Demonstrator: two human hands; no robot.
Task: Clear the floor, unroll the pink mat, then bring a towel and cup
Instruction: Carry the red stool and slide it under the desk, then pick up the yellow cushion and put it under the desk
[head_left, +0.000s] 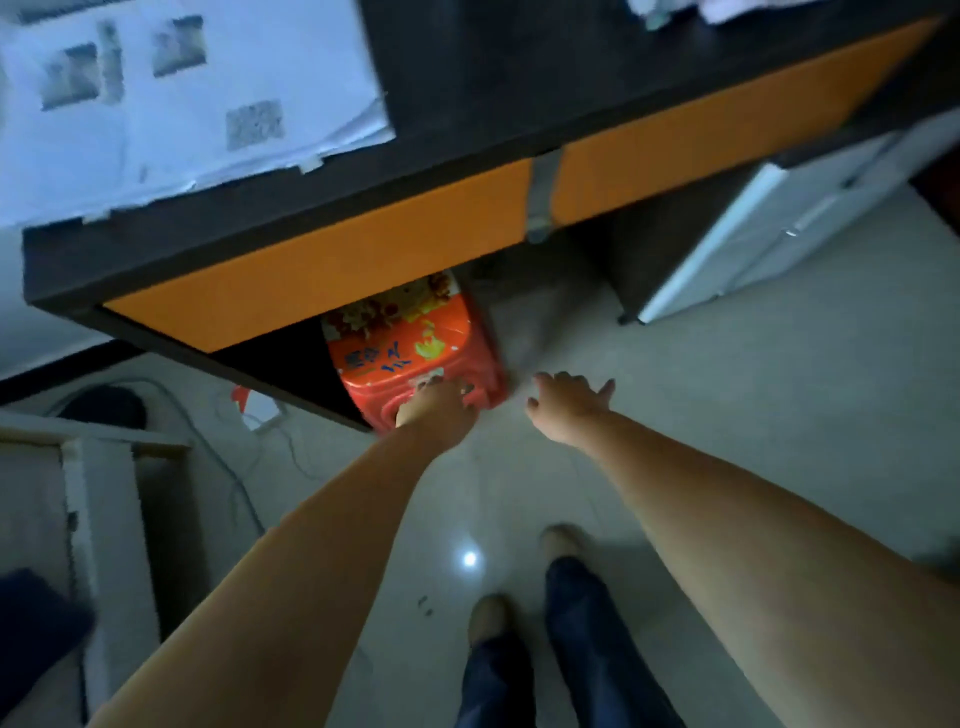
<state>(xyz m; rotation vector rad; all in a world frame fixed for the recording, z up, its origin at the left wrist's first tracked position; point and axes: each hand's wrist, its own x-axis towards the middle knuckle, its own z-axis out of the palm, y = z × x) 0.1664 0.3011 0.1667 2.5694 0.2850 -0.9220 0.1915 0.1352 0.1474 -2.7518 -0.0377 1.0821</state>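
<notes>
A red plastic stool with a printed picture and blue writing on its seat stands on the floor, partly under a dark desk. My left hand rests on the stool's near edge with the fingers curled over it. Just to the right of the stool, my right hand hovers above the floor with its fingers spread and nothing in it. No pink mat, towel or cup is in view.
The dark desk with orange front panels spans the top; papers lie on it. A white cabinet stands at right. Cables and white furniture are at left. My feet stand on pale tiles.
</notes>
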